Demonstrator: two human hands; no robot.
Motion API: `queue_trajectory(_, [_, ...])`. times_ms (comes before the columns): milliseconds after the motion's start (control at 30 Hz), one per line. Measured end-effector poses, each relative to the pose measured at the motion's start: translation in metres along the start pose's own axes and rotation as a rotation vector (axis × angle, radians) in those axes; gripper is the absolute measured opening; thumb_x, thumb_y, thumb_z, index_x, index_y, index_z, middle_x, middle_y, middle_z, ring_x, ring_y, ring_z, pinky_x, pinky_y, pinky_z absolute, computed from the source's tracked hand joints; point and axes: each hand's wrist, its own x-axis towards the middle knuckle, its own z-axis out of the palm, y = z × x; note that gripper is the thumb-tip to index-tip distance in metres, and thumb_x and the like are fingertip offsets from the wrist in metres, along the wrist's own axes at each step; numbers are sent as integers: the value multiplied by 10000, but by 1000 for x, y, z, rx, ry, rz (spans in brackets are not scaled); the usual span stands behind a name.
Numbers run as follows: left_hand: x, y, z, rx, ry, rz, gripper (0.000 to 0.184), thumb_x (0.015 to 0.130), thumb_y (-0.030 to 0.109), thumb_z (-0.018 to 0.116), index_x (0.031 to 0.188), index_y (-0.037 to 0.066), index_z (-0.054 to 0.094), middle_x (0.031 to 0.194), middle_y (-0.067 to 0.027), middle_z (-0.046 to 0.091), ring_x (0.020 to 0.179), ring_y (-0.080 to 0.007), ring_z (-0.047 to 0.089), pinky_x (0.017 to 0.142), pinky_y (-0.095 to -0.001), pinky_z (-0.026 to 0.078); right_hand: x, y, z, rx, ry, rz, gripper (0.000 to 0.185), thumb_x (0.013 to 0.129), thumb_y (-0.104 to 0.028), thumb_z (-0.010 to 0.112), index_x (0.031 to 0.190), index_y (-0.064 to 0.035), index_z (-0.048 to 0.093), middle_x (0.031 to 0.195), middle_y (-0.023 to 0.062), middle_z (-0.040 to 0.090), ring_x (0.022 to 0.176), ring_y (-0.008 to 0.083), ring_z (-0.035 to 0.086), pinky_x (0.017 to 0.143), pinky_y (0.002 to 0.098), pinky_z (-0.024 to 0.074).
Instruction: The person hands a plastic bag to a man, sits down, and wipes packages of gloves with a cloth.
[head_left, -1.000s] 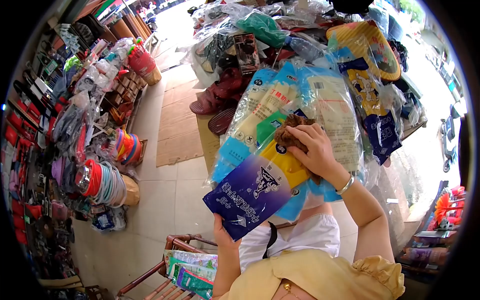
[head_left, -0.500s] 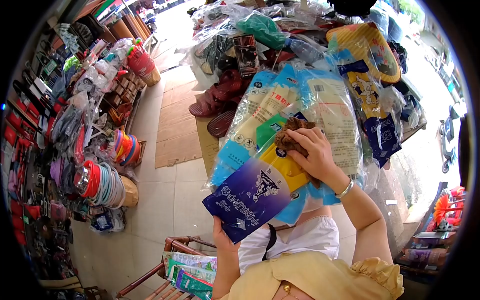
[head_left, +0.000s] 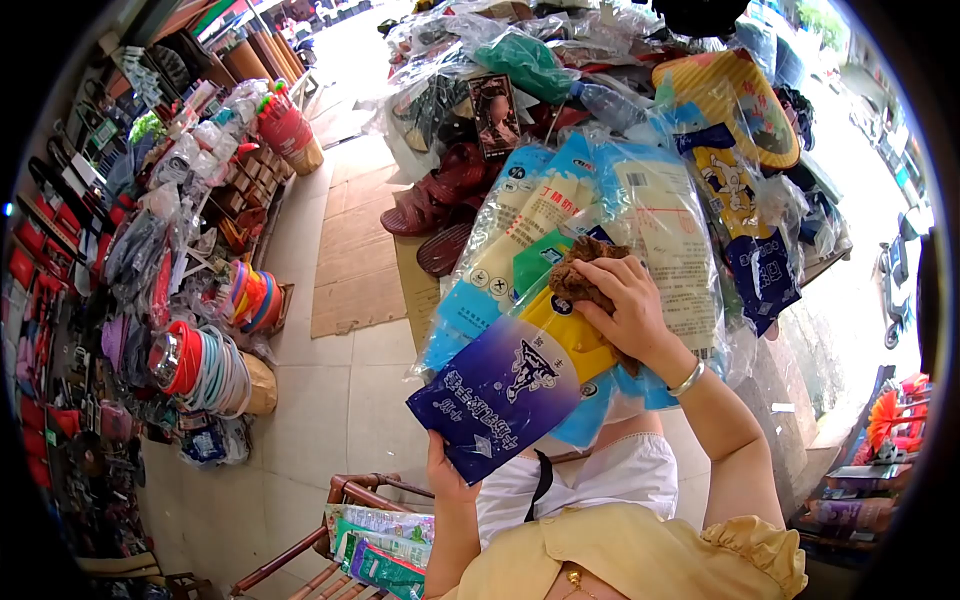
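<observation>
The pale tiled floor [head_left: 310, 420] spreads out at the left, with flattened cardboard [head_left: 360, 240] lying on it beside a big heap of plastic-wrapped goods [head_left: 560, 25]. At the lower left stands a bamboo chair [head_left: 345, 488], bearing several flat, colourful packets [head_left: 390, 560]. Farther left, pale hoses [head_left: 222, 375] are coiled around a container.

On the near side of the heap lie large blue and cream packs [head_left: 680, 240] in clear wrapping. A yellow straw hat [head_left: 730, 95] sits behind them to the right.

The purple and yellow packet [head_left: 495, 385] lies slantwise over the near edge of the blue and cream packs, its purple end reaching out in front of the person. A similar dark blue and yellow packet [head_left: 765, 275] hangs down on the right of the heap. Dark red sandals [head_left: 440, 190], a clear bottle [head_left: 610, 105] and a small dark box [head_left: 494, 118] lie farther back.

The right hand [head_left: 632, 308] has its fingers bent together over a brown cloth [head_left: 590, 272], which touches the yellow part of the packet. The left hand [head_left: 450, 475] grips the packet's purple corner, thumb on top; its other fingers are hidden underneath. A silver bangle [head_left: 688, 378] circles the right wrist.
</observation>
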Motion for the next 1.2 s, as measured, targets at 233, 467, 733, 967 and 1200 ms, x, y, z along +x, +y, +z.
queue_trajectory(233, [0, 0, 1, -2, -4, 0, 436, 961, 341, 314, 1293, 69, 391, 1275, -120, 479, 1151, -304, 480, 981, -484, 370, 0, -1, 0, -9, 13, -14, 451, 707, -196, 678, 1136, -105, 571, 1019, 51, 572, 878, 254, 501, 773, 366, 422])
queue_trajectory(467, [-1, 0, 3, 13, 21, -2, 432, 964, 344, 306, 1291, 76, 393, 1274, -108, 482, 1148, -295, 483, 982, -474, 372, 13, 11, -3, -27, -38, 47, 410, 740, -189, 659, 1127, -83, 576, 990, 89, 573, 909, 275, 521, 792, 353, 442])
queue_trajectory(733, [-2, 1, 7, 51, 27, 28, 433, 964, 343, 299, 1278, 64, 404, 1253, -112, 499, 1135, -286, 494, 976, -453, 379, 33, 23, -19, -101, -4, 179, 342, 751, -206, 645, 1081, -134, 593, 961, 84, 590, 901, 279, 534, 808, 381, 434])
queue_trajectory(967, [-1, 3, 10, 34, 67, 21, 428, 959, 352, 318, 1257, 67, 432, 1238, -105, 510, 1117, -273, 507, 967, -444, 390, -1, -49, 21, 51, -111, -296, 377, 675, -218, 691, 1041, -204, 601, 859, 29, 561, 765, 224, 522, 701, 360, 442])
queue_trajectory(1200, [-8, 8, 20, 78, 56, 93, 406, 961, 327, 341, 1246, 55, 440, 1212, -99, 525, 1095, -258, 519, 953, -418, 403, 33, 42, -2, -174, -45, 187, 305, 783, -243, 606, 1075, -152, 598, 976, 101, 609, 909, 291, 565, 762, 391, 473])
